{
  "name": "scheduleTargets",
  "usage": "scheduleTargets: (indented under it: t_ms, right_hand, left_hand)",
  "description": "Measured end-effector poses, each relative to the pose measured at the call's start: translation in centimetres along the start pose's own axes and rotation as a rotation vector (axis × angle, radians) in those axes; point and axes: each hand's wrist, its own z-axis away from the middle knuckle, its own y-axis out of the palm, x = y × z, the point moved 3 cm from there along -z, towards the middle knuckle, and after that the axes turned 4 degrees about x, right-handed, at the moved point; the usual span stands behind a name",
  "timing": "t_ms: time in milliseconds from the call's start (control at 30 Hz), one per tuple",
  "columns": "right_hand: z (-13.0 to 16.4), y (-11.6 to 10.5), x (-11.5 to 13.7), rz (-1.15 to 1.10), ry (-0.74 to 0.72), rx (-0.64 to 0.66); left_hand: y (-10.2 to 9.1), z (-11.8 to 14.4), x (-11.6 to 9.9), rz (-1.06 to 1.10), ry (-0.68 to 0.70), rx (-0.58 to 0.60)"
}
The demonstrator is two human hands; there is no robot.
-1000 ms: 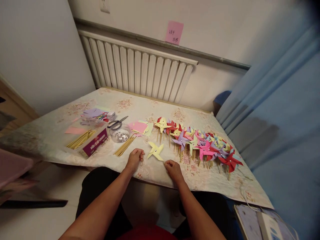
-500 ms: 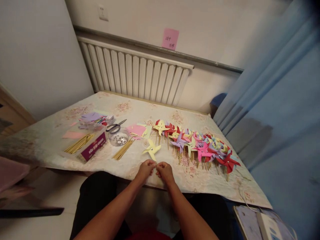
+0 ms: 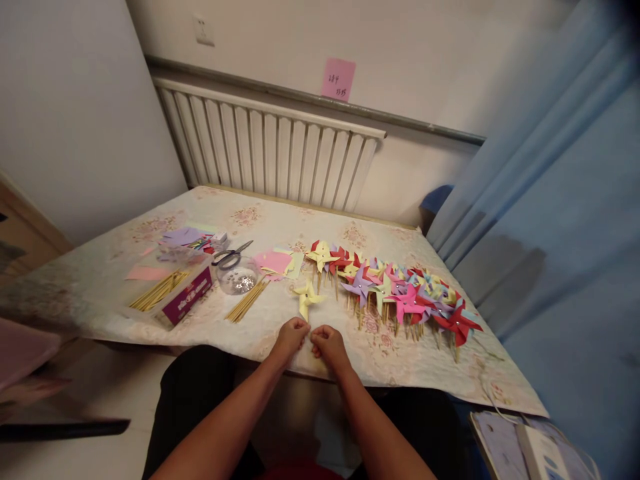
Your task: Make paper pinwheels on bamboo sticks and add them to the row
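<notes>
Right now the person's left hand (image 3: 293,335) and right hand (image 3: 325,343) sit close together at the near edge of the table covered with a pale floral cloth (image 3: 100,280), fingers curled inward and knuckles almost touching. Between them they pinch the lower end of the stick of a pale yellow paper pinwheel (image 3: 307,296), whose folded blades stand just beyond the fingertips; the stick itself is too thin to make out clearly, so how much of it each hand grips cannot be told. To the right of it lies a long row of finished paper pinwheels in red, pink, purple and yellow (image 3: 400,290), spread across the cloth toward the blue curtain (image 3: 550,200). To the left lie a loose bundle of thin wooden sticks (image 3: 246,300), a small clear round container of shiny pins (image 3: 239,279), grey-handled scissors (image 3: 231,255), and an open purple box holding more sticks (image 3: 185,293). Behind the table stands a white ribbed radiator (image 3: 270,147).
</notes>
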Motion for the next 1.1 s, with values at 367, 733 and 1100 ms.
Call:
scheduleTargets:
  t_ms: [367, 733, 1100]
  right_hand:
    - [-1.1, -6.1, 0.3, -0.422, -0.085, -0.118]
    - [-1.2, -5.1, 0.4, -0.312, -0.073, -0.009]
    - [-1.2, -4.9, 0.5, -0.154, -0.043, 0.032]
  left_hand:
    - [-4.0, -1.3, -0.6, -0.297, 0.194, -0.086]
    - [-3.1, -1.1, -0.5, -0.563, 0.287, -0.033]
    - [-3.0, -1.2, 0.0, -0.725, 0.307, -0.015]
